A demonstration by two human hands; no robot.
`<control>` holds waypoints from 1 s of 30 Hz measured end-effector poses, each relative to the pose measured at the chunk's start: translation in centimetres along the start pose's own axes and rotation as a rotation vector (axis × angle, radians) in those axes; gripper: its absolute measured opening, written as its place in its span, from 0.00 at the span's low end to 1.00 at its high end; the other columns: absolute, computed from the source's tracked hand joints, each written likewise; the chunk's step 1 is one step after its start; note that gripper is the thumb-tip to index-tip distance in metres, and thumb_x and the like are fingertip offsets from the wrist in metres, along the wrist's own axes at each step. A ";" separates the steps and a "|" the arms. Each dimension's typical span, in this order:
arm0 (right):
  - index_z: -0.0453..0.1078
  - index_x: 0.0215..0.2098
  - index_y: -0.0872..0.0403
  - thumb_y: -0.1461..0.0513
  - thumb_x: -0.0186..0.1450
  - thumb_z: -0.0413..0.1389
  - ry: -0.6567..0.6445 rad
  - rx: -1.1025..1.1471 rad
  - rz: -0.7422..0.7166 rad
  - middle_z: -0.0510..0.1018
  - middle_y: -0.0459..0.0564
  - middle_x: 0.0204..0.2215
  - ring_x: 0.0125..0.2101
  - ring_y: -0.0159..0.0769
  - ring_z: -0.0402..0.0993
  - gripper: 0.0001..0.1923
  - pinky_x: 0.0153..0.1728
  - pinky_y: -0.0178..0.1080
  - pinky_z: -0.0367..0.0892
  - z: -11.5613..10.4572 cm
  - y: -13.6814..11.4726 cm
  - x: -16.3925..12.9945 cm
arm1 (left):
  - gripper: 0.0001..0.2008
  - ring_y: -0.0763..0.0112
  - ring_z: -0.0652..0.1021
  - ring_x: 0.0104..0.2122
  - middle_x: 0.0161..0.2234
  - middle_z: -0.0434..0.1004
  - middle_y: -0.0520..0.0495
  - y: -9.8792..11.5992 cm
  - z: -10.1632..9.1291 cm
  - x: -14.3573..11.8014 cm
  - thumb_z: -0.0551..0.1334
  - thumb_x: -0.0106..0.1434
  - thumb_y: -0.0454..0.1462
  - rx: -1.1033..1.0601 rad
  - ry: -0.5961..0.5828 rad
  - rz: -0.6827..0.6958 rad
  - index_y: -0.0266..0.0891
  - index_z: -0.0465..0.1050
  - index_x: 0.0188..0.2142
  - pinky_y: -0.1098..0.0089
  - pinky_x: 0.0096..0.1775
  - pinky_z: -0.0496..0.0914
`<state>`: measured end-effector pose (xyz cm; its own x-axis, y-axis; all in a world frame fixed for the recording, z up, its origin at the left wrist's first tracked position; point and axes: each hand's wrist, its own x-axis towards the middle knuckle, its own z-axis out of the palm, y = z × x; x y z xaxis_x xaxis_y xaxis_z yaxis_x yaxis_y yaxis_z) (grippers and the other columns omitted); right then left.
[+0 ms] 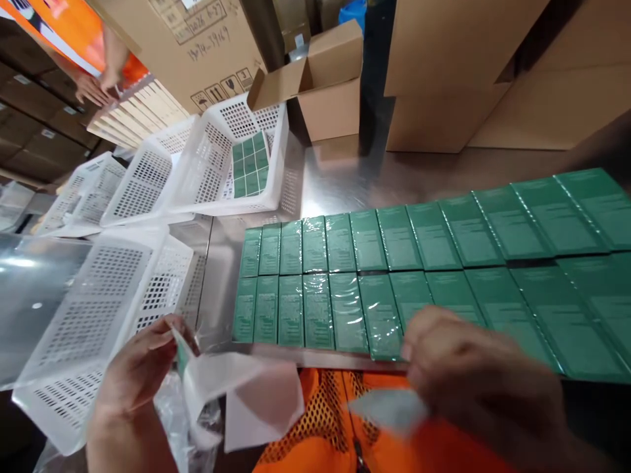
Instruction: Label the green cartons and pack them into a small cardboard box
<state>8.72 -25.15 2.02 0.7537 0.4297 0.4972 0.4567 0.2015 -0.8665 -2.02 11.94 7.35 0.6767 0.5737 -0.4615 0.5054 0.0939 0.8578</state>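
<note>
My left hand (140,364) is closed at the lower left, pinching a curling sheet of white paper (263,404) with a strip of green near the fingertips. Blurred by motion, my right hand (458,361) is curled over the near row of green boxes. A thin pale grey piece (389,408), also smeared, sticks out from under its fingers; its kind is unclear. Two long rows of green boxes (318,309) in shiny clear film lie side by side on the metal table (335,177).
White perforated baskets (162,289) stand at the left; one basket (283,151) holds sheets of green labels (250,164). An open carton (330,112) and larger cardboard boxes (444,118) line the back. Another person's hands (98,85) rest near stacked boxes at the upper left.
</note>
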 end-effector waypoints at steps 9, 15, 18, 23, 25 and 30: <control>0.79 0.30 0.51 0.54 0.58 0.65 0.037 -0.037 0.697 0.80 0.46 0.25 0.22 0.31 0.70 0.09 0.21 0.34 0.65 0.5 3.7 2.4 | 0.23 0.75 0.61 0.13 0.14 0.64 0.51 -1.7 10.1 -0.7 0.60 0.59 0.55 0.281 -0.581 -0.001 0.40 0.67 0.19 0.72 0.19 0.49; 0.78 0.30 0.51 0.59 0.58 0.64 0.032 0.041 0.694 0.79 0.45 0.25 0.26 0.31 0.72 0.05 0.26 0.34 0.66 1.3 4.0 2.8 | 0.21 0.72 0.65 0.22 0.20 0.68 0.53 -3.2 14.2 -2.1 0.57 0.65 0.53 0.567 -0.708 0.137 0.38 0.75 0.40 0.72 0.25 0.54; 0.78 0.30 0.52 0.60 0.59 0.63 0.015 -0.013 0.700 0.79 0.44 0.24 0.26 0.31 0.72 0.04 0.25 0.33 0.65 1.7 4.3 2.4 | 0.19 0.73 0.63 0.22 0.21 0.64 0.55 -3.8 14.8 -2.3 0.55 0.67 0.51 0.648 -0.716 0.167 0.39 0.71 0.32 0.72 0.27 0.55; 0.79 0.31 0.51 0.61 0.62 0.63 0.016 -0.327 0.571 0.78 0.44 0.27 0.28 0.31 0.72 0.03 0.28 0.33 0.65 2.6 5.3 1.5 | 0.18 0.73 0.63 0.21 0.19 0.61 0.55 -4.5 15.7 -2.5 0.53 0.68 0.48 0.816 -0.667 0.214 0.41 0.63 0.25 0.72 0.27 0.55; 0.79 0.31 0.51 0.62 0.62 0.64 0.021 -0.427 0.505 0.76 0.45 0.28 0.27 0.30 0.71 0.02 0.29 0.34 0.65 2.9 5.6 1.2 | 0.17 0.72 0.64 0.21 0.19 0.62 0.55 -4.5 16.0 -2.5 0.53 0.67 0.47 0.870 -0.641 0.221 0.41 0.63 0.25 0.71 0.27 0.54; 0.78 0.33 0.52 0.61 0.64 0.62 0.009 -0.529 0.449 0.74 0.46 0.30 0.28 0.31 0.71 0.03 0.32 0.35 0.66 3.4 6.1 0.6 | 0.16 0.71 0.65 0.20 0.17 0.62 0.54 -4.3 16.7 -2.4 0.54 0.66 0.44 0.912 -0.608 0.219 0.41 0.63 0.24 0.71 0.26 0.53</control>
<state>10.35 -20.66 -3.07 0.9264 0.3636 0.0980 0.2671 -0.4509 -0.8517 3.10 -3.38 0.97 0.8224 -0.0125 -0.5688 0.3778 -0.7354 0.5625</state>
